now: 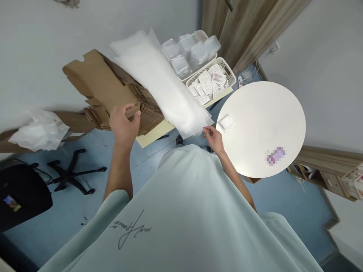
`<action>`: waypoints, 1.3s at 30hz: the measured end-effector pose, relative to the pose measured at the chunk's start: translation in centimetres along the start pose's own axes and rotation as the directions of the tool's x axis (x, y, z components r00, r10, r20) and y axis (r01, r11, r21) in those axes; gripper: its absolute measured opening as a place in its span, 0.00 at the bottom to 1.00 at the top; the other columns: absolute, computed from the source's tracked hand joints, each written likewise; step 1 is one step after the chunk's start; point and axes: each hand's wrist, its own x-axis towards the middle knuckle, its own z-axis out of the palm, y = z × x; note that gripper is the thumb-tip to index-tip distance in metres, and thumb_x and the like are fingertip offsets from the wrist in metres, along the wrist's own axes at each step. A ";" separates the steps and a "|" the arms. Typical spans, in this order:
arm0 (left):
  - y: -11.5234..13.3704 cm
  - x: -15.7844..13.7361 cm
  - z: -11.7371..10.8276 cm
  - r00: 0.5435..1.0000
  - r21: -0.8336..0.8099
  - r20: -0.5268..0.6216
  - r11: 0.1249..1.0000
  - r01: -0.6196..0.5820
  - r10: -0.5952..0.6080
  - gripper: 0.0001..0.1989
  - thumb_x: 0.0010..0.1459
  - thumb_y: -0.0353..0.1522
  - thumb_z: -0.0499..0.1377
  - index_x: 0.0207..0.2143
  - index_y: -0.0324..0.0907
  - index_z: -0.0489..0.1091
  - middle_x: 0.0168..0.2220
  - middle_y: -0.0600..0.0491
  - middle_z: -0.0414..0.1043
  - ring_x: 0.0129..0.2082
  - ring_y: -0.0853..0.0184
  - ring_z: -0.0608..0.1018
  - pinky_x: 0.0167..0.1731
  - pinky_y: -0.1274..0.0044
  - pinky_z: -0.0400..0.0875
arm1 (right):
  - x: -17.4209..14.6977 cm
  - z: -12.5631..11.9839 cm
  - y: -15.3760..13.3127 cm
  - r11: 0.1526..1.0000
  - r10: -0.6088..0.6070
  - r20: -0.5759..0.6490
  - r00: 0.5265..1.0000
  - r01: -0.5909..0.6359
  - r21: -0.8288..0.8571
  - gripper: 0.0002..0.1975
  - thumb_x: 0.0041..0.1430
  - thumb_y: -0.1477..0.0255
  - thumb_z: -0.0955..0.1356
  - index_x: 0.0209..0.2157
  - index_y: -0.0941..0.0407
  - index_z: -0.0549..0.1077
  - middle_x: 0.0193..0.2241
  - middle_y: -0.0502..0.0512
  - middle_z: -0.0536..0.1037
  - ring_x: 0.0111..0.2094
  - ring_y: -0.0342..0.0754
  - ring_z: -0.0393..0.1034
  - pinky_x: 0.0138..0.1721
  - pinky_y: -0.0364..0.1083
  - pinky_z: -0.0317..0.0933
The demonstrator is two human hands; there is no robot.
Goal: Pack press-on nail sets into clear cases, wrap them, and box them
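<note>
My left hand [124, 126] is over a stack of flattened brown cardboard boxes [104, 81]. Its thumb and index finger curve apart, close to a cardboard flap; a firm hold on the flap does not show. Beside the boxes lies a long pile of translucent white plastic bags [164, 83], slanting toward me. At the near end of that pile is my right hand [214, 139], its thumb and fingers pinched at the edge of the bags. The exact contact at the fingertips is small and hard to make out.
Behind the bags, one basket holds clear plastic boxes [195, 47]; another white basket [231, 77] holds small white packets. A round white table [263, 113] on the right bears a white packet [226, 121] and a blurred purple item. A black wheeled chair [25, 192] is at left.
</note>
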 end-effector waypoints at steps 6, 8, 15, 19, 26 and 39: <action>-7.3 4.5 -0.6 0.937 0.069 0.348 0.998 -0.012 -0.013 0.28 0.69 0.47 0.71 0.63 0.38 0.79 0.66 0.39 0.81 0.68 0.45 0.78 0.75 0.47 0.72 | 1.5 5.9 -7.2 0.995 -0.075 0.078 0.994 0.080 -0.059 0.23 0.76 0.48 0.67 0.53 0.52 0.81 0.49 0.57 0.89 0.44 0.54 0.88 0.54 0.53 0.79; -8.4 5.0 0.0 0.912 0.026 0.409 0.999 -0.022 0.010 0.27 0.71 0.47 0.69 0.61 0.36 0.80 0.66 0.38 0.81 0.68 0.45 0.78 0.74 0.48 0.72 | 2.1 8.0 -9.5 0.988 -0.114 0.115 0.987 0.125 -0.094 0.23 0.77 0.48 0.67 0.53 0.52 0.82 0.50 0.57 0.90 0.45 0.53 0.88 0.54 0.53 0.79; -10.2 4.9 1.4 0.908 -0.112 0.403 0.991 -0.072 0.112 0.18 0.72 0.46 0.68 0.53 0.42 0.82 0.60 0.43 0.84 0.62 0.48 0.81 0.71 0.51 0.76 | 3.3 13.7 -15.1 0.917 -0.251 0.265 0.931 0.316 -0.242 0.22 0.83 0.52 0.65 0.57 0.52 0.82 0.55 0.58 0.89 0.48 0.52 0.86 0.54 0.50 0.78; -10.4 4.6 1.4 0.899 -0.129 0.409 0.985 -0.112 0.155 0.15 0.74 0.41 0.63 0.53 0.43 0.84 0.61 0.43 0.83 0.63 0.48 0.81 0.69 0.54 0.77 | 3.8 15.8 -16.8 0.819 -0.237 0.394 0.888 0.401 -0.411 0.21 0.86 0.58 0.63 0.65 0.51 0.81 0.59 0.58 0.88 0.49 0.52 0.85 0.56 0.50 0.76; -9.6 4.1 2.0 0.931 -0.081 0.351 0.993 -0.081 0.104 0.18 0.75 0.35 0.53 0.51 0.47 0.84 0.56 0.41 0.84 0.59 0.46 0.83 0.66 0.54 0.78 | 6.0 19.5 -18.2 0.570 -0.068 0.494 0.867 0.440 -0.694 0.29 0.87 0.66 0.60 0.81 0.53 0.65 0.68 0.65 0.83 0.59 0.62 0.84 0.62 0.56 0.75; -6.8 3.5 -5.3 0.984 -0.185 0.110 0.976 -0.119 0.141 0.18 0.79 0.41 0.55 0.55 0.54 0.86 0.62 0.51 0.87 0.63 0.54 0.87 0.69 0.58 0.81 | 7.5 21.9 -15.9 0.525 0.108 0.447 0.888 0.331 -0.784 0.29 0.85 0.68 0.61 0.80 0.51 0.68 0.58 0.70 0.89 0.61 0.70 0.85 0.61 0.63 0.77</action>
